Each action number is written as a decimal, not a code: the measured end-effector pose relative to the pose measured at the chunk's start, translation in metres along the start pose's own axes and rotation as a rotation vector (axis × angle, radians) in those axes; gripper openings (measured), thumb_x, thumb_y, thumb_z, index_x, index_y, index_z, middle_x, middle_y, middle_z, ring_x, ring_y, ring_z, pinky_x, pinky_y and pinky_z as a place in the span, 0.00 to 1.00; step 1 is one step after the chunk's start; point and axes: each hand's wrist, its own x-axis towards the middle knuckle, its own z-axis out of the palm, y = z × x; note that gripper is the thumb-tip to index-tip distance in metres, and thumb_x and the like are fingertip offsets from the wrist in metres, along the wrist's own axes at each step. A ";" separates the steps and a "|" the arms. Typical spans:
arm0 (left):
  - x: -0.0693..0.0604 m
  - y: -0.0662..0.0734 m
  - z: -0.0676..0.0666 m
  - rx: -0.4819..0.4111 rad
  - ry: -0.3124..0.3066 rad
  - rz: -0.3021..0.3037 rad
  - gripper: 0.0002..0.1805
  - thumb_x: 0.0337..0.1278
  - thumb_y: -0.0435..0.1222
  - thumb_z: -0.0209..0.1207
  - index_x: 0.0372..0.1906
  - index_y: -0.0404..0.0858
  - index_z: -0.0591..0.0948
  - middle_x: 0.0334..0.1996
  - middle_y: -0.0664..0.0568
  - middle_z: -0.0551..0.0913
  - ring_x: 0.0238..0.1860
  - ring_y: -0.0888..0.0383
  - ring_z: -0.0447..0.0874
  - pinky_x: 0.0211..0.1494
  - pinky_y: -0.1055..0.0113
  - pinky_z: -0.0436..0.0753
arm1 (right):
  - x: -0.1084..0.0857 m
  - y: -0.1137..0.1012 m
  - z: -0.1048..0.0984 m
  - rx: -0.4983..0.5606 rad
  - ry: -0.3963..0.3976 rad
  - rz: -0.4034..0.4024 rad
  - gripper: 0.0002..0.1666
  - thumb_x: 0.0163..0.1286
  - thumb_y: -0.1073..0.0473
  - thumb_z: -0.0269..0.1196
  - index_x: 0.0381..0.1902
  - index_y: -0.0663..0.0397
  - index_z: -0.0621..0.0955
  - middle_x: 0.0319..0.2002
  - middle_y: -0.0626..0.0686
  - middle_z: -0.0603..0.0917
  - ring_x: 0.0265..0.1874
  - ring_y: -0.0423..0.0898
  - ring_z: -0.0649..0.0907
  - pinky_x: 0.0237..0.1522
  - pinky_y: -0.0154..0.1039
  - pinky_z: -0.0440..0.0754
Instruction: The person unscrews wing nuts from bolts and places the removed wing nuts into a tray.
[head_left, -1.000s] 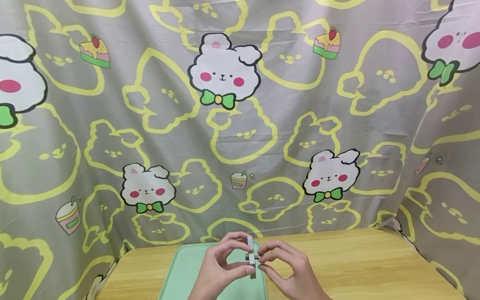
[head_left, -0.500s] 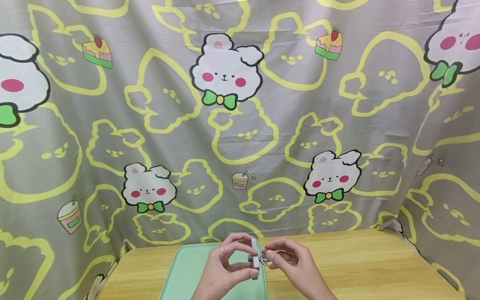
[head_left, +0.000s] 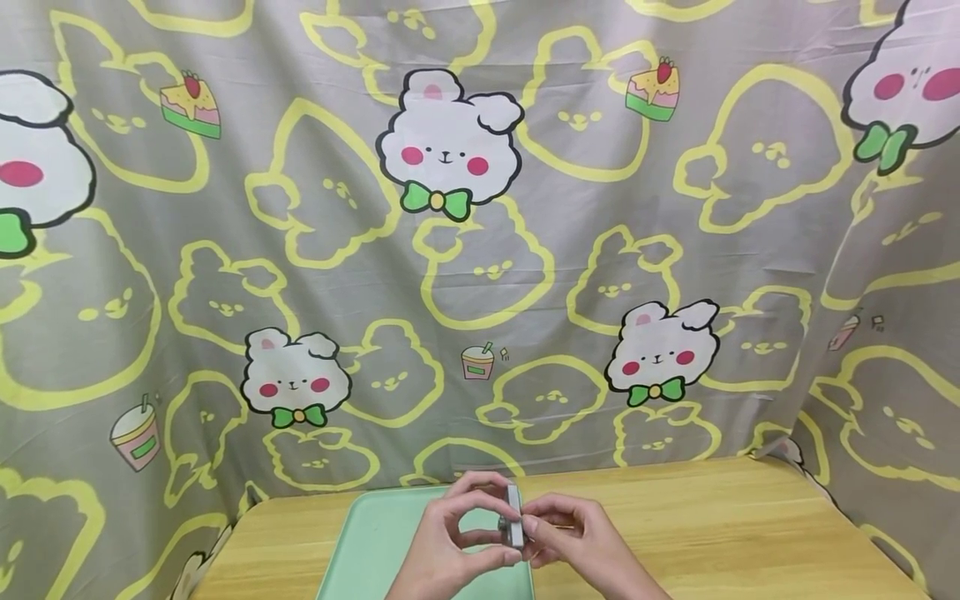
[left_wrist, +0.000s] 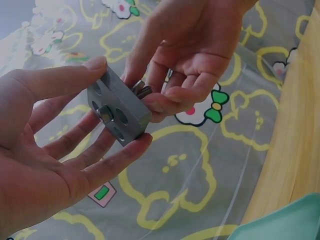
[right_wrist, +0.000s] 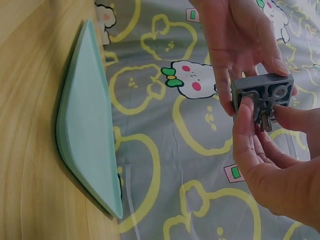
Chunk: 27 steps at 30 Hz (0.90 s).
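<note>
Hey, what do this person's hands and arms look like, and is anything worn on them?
The left hand and right hand are both bare, with slender fingers. No glove, ring or watch shows, and no sleeve reaches into view.

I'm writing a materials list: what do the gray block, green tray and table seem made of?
Gray block: dull metal or hard plastic; its even gray and recessed, molded-looking face leave it open.
Green tray: probably smooth plastic with a satin finish, given its uniform mint color and rounded corners.
Table: wood or wood-look laminate, with a slight sheen, judging by the streaked grain.
</note>
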 end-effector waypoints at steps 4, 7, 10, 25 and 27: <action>0.000 0.000 0.000 0.008 -0.005 -0.002 0.16 0.51 0.30 0.76 0.46 0.34 0.87 0.64 0.40 0.73 0.63 0.48 0.73 0.50 0.52 0.91 | 0.000 0.000 0.001 -0.002 -0.002 -0.001 0.18 0.80 0.57 0.60 0.54 0.69 0.82 0.40 0.57 0.88 0.37 0.48 0.87 0.41 0.39 0.91; 0.000 0.000 0.001 0.015 -0.007 0.006 0.15 0.51 0.29 0.76 0.45 0.34 0.87 0.63 0.39 0.73 0.63 0.47 0.73 0.50 0.53 0.91 | -0.001 0.000 0.000 -0.002 -0.006 -0.005 0.17 0.79 0.58 0.60 0.54 0.69 0.82 0.40 0.56 0.87 0.37 0.47 0.88 0.41 0.39 0.91; 0.000 0.000 0.001 0.021 -0.006 0.005 0.15 0.52 0.30 0.76 0.45 0.34 0.87 0.63 0.41 0.74 0.63 0.47 0.73 0.49 0.53 0.91 | -0.001 0.000 -0.001 -0.004 -0.013 -0.019 0.17 0.79 0.59 0.61 0.53 0.69 0.82 0.40 0.56 0.87 0.36 0.46 0.88 0.41 0.38 0.91; 0.000 -0.003 -0.005 -0.074 -0.033 0.052 0.18 0.54 0.25 0.72 0.50 0.27 0.83 0.64 0.30 0.69 0.64 0.45 0.74 0.54 0.48 0.88 | -0.005 -0.005 0.008 -0.133 0.043 -0.177 0.13 0.74 0.62 0.66 0.49 0.68 0.82 0.42 0.55 0.86 0.38 0.45 0.87 0.37 0.40 0.91; 0.000 -0.003 -0.006 -0.095 -0.039 0.067 0.18 0.54 0.24 0.71 0.50 0.26 0.82 0.64 0.29 0.69 0.65 0.45 0.74 0.55 0.47 0.88 | -0.006 -0.005 0.011 -0.175 0.083 -0.194 0.12 0.72 0.60 0.68 0.47 0.64 0.84 0.42 0.55 0.87 0.40 0.45 0.87 0.39 0.39 0.91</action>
